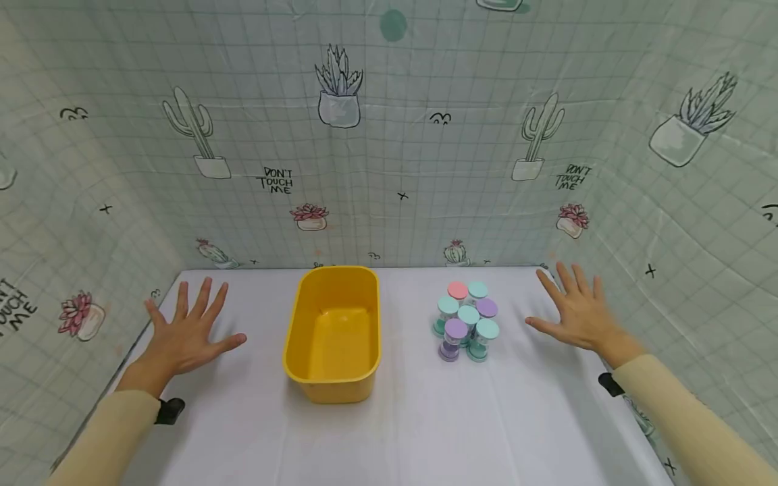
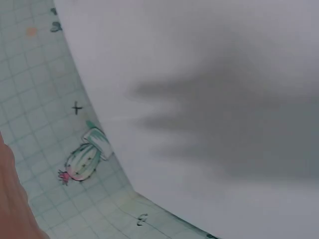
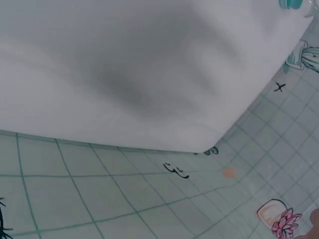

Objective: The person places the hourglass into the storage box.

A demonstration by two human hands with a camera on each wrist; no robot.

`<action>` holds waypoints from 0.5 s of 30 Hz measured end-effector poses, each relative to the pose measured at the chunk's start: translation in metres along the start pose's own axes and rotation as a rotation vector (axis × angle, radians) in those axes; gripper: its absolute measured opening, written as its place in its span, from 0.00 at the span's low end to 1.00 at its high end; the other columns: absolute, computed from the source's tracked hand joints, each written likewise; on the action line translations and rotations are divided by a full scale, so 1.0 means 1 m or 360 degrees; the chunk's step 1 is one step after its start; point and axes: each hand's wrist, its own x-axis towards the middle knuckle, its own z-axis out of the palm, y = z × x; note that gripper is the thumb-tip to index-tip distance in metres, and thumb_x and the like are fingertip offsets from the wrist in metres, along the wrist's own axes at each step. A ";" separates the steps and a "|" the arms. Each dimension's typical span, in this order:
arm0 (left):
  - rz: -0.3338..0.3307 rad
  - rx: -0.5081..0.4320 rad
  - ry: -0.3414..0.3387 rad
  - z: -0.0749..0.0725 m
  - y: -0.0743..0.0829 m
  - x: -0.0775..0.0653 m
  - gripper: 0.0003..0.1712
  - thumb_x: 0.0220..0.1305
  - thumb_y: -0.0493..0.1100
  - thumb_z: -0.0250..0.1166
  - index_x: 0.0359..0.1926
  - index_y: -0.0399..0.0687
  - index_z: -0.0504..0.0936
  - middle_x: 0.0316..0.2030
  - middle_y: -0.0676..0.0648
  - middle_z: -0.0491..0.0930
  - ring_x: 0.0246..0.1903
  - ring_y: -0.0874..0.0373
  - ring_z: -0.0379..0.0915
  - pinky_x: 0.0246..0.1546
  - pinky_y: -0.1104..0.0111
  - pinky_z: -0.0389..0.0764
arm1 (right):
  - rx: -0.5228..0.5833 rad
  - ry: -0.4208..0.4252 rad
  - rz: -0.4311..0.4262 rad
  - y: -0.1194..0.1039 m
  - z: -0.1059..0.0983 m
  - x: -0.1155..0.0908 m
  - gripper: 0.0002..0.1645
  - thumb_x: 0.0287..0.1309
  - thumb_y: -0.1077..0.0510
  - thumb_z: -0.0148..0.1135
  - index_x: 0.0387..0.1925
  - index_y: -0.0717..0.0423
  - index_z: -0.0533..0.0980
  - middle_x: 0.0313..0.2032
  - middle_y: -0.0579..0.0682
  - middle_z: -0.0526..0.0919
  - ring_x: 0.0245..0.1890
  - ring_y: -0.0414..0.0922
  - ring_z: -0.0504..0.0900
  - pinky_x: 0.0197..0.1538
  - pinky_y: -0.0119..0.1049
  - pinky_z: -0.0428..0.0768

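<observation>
My left hand (image 1: 186, 334) hovers over the left part of the table with its fingers spread, holding nothing. A yellow plastic tub (image 1: 332, 389) stands to its right, and its inside shows no contents. Right of the tub is a cluster of several small clear containers with coloured lids and bases: a pink lid (image 1: 458, 290), purple lids (image 1: 456, 329) and mint-green lids (image 1: 487, 329). Over the table's right side my right hand (image 1: 580, 317) is spread too, apart from the cluster. In the right wrist view a teal-ended container (image 3: 291, 4) peeks in at the top corner.
The white table (image 1: 401, 439) carries the tub and the containers. A grid-patterned cloth (image 1: 389, 155) with cactus drawings rises behind it and along both sides. Shadows of both hands fall on the tabletop.
</observation>
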 end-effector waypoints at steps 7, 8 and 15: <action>0.0017 -0.0190 0.0056 -0.008 0.021 0.007 0.65 0.64 0.78 0.53 0.82 0.54 0.27 0.80 0.36 0.20 0.76 0.23 0.15 0.58 0.19 0.14 | -0.0070 -0.0013 -0.0126 -0.007 -0.013 0.006 0.60 0.61 0.26 0.60 0.82 0.48 0.49 0.79 0.69 0.48 0.75 0.76 0.51 0.67 0.83 0.50; 0.0024 -0.0215 0.0068 -0.007 0.025 0.008 0.65 0.64 0.78 0.54 0.83 0.54 0.28 0.81 0.35 0.21 0.76 0.23 0.16 0.59 0.19 0.15 | -0.0077 -0.0019 -0.0143 -0.010 -0.014 0.008 0.59 0.61 0.26 0.60 0.82 0.48 0.50 0.79 0.69 0.50 0.76 0.75 0.52 0.68 0.82 0.51; 0.0128 -0.0395 0.0142 0.008 0.064 0.019 0.62 0.64 0.74 0.58 0.84 0.54 0.36 0.82 0.34 0.30 0.78 0.24 0.21 0.63 0.19 0.21 | 0.0025 -0.0078 -0.0170 -0.021 -0.015 0.015 0.57 0.63 0.29 0.60 0.82 0.49 0.51 0.79 0.70 0.50 0.79 0.72 0.45 0.69 0.81 0.51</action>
